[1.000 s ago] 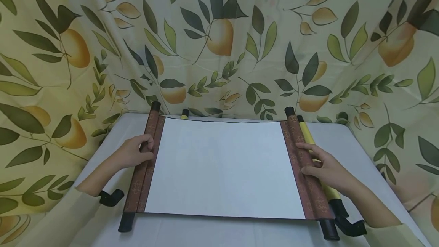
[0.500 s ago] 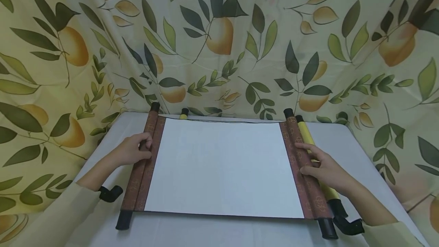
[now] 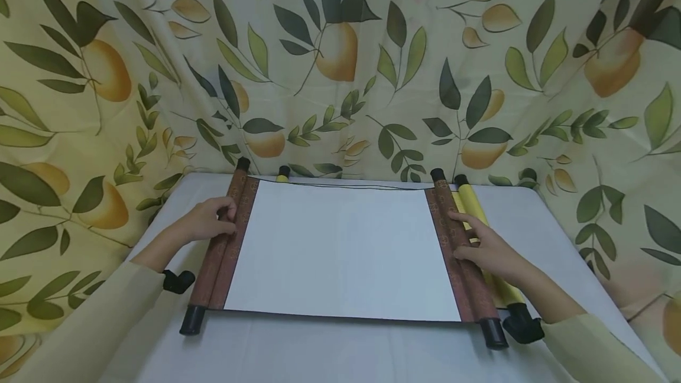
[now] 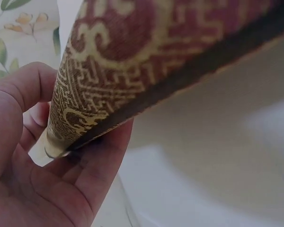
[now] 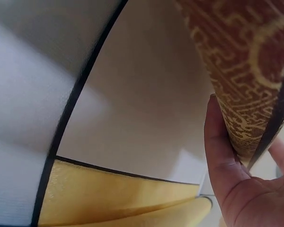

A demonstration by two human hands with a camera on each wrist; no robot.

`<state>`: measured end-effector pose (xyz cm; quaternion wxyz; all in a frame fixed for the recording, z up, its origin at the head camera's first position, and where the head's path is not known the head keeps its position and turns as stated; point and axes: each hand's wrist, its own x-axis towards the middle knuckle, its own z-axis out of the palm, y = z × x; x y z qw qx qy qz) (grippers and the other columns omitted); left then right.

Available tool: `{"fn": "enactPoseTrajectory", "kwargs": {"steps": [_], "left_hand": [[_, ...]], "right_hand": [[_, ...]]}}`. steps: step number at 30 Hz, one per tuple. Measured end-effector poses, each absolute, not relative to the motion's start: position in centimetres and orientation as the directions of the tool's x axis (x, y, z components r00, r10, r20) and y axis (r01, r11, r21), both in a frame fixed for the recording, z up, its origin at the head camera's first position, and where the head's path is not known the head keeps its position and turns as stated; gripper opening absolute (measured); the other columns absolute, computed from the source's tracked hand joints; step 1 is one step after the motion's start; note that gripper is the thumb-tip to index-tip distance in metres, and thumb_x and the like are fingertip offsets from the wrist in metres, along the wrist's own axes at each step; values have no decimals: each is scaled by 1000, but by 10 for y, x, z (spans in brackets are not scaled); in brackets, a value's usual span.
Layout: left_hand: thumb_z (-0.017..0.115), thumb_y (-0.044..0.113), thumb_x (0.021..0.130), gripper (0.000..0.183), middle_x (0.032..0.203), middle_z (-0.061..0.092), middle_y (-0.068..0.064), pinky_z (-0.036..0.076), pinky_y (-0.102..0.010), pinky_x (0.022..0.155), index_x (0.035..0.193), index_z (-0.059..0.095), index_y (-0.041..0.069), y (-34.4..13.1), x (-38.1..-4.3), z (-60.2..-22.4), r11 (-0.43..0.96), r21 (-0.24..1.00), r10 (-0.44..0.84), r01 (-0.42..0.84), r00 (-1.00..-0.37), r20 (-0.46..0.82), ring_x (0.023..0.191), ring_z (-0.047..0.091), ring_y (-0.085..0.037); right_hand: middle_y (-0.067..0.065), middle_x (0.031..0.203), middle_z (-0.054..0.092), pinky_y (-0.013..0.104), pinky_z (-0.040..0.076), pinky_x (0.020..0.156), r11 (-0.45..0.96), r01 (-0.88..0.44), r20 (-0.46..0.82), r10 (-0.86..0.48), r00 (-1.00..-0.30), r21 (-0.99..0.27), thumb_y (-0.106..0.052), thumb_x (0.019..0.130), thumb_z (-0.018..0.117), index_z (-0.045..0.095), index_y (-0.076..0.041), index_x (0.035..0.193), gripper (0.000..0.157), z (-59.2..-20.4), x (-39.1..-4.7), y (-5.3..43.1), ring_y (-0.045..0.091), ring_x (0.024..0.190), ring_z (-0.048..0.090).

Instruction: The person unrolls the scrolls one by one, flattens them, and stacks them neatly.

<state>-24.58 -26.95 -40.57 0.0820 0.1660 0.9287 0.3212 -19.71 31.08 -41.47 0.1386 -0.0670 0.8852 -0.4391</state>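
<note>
A hanging scroll with a blank white sheet (image 3: 346,247) is spread between two brown patterned rollers with black end knobs. My left hand (image 3: 204,219) grips the left roller (image 3: 213,268) between thumb and fingers. On the other side, my right hand (image 3: 492,250) grips the right roller (image 3: 468,276). Both wrist views show the rolled ends raised off the surface below, with the brown cloth (image 4: 99,80) close to each palm. Under the right side lies a second, yellow scroll (image 3: 473,205), partly unrolled; the white scroll hides most of it. In the right wrist view, its yellow band (image 5: 118,191) shows black edging.
A white-covered table (image 3: 346,350) extends beneath everything. Behind it and along the sides hangs a curtain (image 3: 393,117) printed with leaves and fruit. A black knob (image 3: 284,171) of the yellow scroll shows beyond the far edge of the white one.
The right hand and right roller have shifted left, uncovering more of the yellow scroll. The white scroll's near edge sits higher in the head view. Both hands keep their grip.
</note>
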Motion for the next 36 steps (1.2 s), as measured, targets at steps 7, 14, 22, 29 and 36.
{"fn": "enactPoseTrajectory", "kwargs": {"steps": [7,14,22,29,36], "left_hand": [[65,6,78,16,83,49,-8,42,-31,57,86,50,6,-277,-260,-407,726,671,321,151,-937,-137,75,46,-23],[62,6,79,17,86,48,-10,42,-31,57,89,49,5,-278,-267,-410,731,674,301,107,-937,-178,75,45,-23],[62,5,79,17,89,50,-10,41,-31,58,92,51,5,-275,-270,-423,764,637,291,104,-936,-197,75,46,-23],[63,9,79,16,102,55,-13,41,-34,65,93,55,8,-273,-267,-434,828,546,257,125,-951,-173,86,48,-26],[64,10,79,16,111,56,-17,42,-38,71,92,57,6,-264,-263,-433,848,511,249,144,-958,-145,90,49,-29]], "right_hand": [[24,116,43,38,50,64,624,5,-210,-255,-944,-782,-12,83,62,20,-24,145,76,-420,-213,302,30,90,58],[24,115,46,35,50,61,690,-17,-201,-235,-951,-724,-11,81,61,22,-17,145,75,-426,-225,296,30,89,56],[24,113,47,35,50,61,723,1,-207,-197,-958,-691,-11,81,61,24,-16,144,73,-436,-228,293,29,86,58],[23,115,52,30,45,52,800,-24,-178,-163,-970,-600,-12,80,61,29,-14,142,70,-440,-231,286,23,72,57],[20,106,56,29,43,49,824,-21,-180,-148,-972,-566,-11,79,62,30,-12,141,70,-440,-233,286,19,64,54]]}}
